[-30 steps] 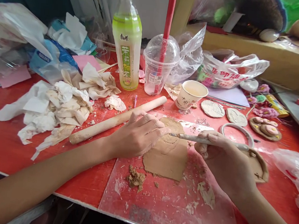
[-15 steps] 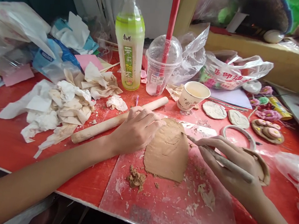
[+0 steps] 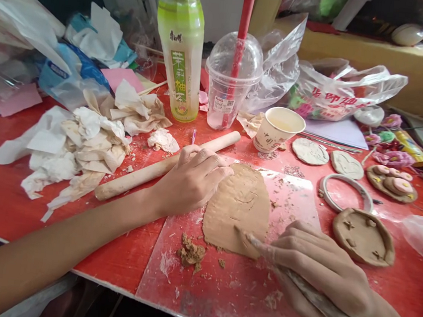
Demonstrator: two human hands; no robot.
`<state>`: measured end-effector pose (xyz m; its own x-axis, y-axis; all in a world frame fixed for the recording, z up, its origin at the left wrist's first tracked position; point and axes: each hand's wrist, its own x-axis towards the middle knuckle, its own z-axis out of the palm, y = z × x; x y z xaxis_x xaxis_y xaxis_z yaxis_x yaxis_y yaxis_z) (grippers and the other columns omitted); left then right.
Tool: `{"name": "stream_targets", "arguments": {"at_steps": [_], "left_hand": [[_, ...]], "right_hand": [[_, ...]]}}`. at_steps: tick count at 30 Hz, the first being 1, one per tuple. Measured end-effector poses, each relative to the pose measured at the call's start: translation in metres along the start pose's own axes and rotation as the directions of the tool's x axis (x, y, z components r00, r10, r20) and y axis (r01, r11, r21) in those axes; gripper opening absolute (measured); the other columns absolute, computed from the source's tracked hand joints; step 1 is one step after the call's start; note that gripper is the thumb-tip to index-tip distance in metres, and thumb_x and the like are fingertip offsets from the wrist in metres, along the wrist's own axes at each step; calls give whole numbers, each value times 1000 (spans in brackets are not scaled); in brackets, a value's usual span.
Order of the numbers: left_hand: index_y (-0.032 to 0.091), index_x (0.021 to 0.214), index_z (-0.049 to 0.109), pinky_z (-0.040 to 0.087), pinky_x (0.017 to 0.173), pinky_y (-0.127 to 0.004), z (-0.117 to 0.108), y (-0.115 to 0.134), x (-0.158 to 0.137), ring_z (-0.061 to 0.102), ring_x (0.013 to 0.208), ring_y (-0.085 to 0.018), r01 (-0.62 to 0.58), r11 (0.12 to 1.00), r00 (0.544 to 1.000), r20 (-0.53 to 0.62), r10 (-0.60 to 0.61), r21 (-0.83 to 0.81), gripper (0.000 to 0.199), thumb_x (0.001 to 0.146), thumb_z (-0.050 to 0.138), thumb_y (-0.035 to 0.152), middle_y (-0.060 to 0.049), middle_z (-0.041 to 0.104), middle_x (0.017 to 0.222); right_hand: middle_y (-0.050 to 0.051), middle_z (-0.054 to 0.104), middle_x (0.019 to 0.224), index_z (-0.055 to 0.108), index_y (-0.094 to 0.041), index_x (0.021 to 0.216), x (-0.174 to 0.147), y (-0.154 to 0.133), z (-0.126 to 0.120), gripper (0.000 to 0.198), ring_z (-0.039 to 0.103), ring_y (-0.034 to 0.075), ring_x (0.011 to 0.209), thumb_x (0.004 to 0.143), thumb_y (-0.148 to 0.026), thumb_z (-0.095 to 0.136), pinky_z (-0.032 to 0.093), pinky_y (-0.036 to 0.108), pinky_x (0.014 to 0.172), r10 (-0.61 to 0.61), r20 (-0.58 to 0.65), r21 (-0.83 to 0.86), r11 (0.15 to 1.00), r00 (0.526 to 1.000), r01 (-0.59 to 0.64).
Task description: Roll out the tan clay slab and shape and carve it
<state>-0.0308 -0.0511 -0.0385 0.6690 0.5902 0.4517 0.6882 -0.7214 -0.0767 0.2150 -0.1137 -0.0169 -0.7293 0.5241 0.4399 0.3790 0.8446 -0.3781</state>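
A flat brown clay slab (image 3: pixel 228 220) lies on a clear plastic sheet (image 3: pixel 168 294), with a few curved lines cut into its upper part. My left hand (image 3: pixel 190 181) rests at the slab's upper left edge, fingers curled together; their tips are partly hidden, so what they pinch, if anything, does not show. Gripped in my right hand (image 3: pixel 320 273) is a long, clay-smeared modelling tool (image 3: pixel 335 312), its thin dark tip over the slab's lower right part. A wooden rolling pin (image 3: pixel 134 178) passes behind my left hand. Crumbled clay (image 3: pixel 190 253) sits below the slab.
Crumpled tissues (image 3: pixel 86 141) cover the left side. Along the back stand a drink bottle (image 3: pixel 179 65), a domed plastic cup (image 3: pixel 221 94) and a paper cup (image 3: pixel 278 130). To the right are a ring (image 3: pixel 325 194), a rimmed clay dish (image 3: pixel 364 238) and several clay discs (image 3: pixel 309 151).
My right hand has moved down and toward me, bringing the tool tip from the slab's upper right edge to its lower right. The clay dish is now uncovered. My left hand stays put.
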Motion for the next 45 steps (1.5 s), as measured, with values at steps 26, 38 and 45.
{"name": "stream_targets", "arguments": {"at_steps": [26, 38, 45], "left_hand": [[18, 111, 52, 28, 88, -41, 1, -1, 0, 48, 101, -22, -3, 1000, 997, 71, 4, -11, 24, 88, 44, 19, -6, 59, 106], [16, 114, 51, 31, 89, -40, 1, -2, 0, 48, 102, -23, -2, 1000, 995, 96, 4, -19, 28, 87, 46, 19, -8, 58, 106], [17, 112, 52, 31, 89, -40, 1, -2, 0, 48, 101, -22, -11, 1000, 997, 72, 13, -21, 26, 86, 47, 18, -7, 58, 103]], "right_hand": [[5, 58, 71, 51, -10, 108, 0, -6, 3, 27, 52, 15, 62, 82, -8, 45, 42, 29, 53, -63, 153, -58, 996, 986, 72], [6, 56, 74, 52, -10, 105, -7, 3, 3, 26, 50, 15, 64, 80, -7, 46, 42, 28, 54, 46, 97, -89, 995, 994, -37], [3, 57, 74, 54, -14, 102, -7, -3, 2, 25, 53, 11, 63, 80, -5, 47, 42, 24, 55, 182, -115, -90, 977, 977, -193]]}}
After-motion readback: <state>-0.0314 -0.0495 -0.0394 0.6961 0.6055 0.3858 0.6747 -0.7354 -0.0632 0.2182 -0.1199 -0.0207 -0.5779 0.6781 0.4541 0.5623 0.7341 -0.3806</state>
